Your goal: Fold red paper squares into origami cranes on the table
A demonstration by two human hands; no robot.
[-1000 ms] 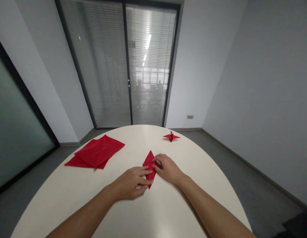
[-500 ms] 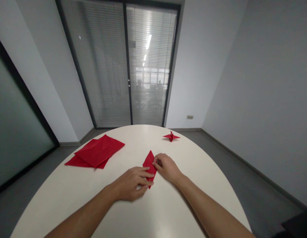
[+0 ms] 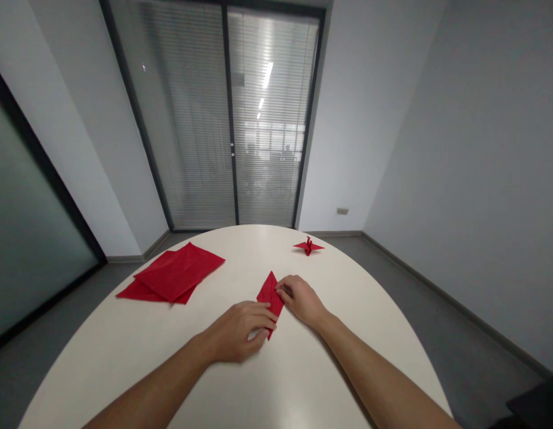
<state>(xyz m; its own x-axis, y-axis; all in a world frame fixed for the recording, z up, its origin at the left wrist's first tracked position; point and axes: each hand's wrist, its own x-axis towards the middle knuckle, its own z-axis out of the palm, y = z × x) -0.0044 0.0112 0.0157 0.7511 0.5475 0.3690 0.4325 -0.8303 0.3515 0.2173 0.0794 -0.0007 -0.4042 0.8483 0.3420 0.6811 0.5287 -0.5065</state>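
Observation:
A kite-shaped piece of folded red origami paper (image 3: 266, 291) lies flat on the white table in front of me, with a crease along its length. My left hand (image 3: 241, 329) rests over its lower part, fingers stretched across and pressing on it. At its right edge, my right hand (image 3: 301, 299) is closed in a pinch on the paper. The fingers cover part of the lower half and the right edge.
Several red paper sheets (image 3: 180, 273) lie overlapped on the left side of the round white table (image 3: 254, 393). A finished red paper crane (image 3: 308, 246) stands near the far right edge. Beyond the table is a glass door with blinds (image 3: 267, 179).
My right fingertips have shifted slightly up along the paper's right edge. The crease and right flap show more clearly now. My left hand stays nearly in place, its fingers slightly closer together.

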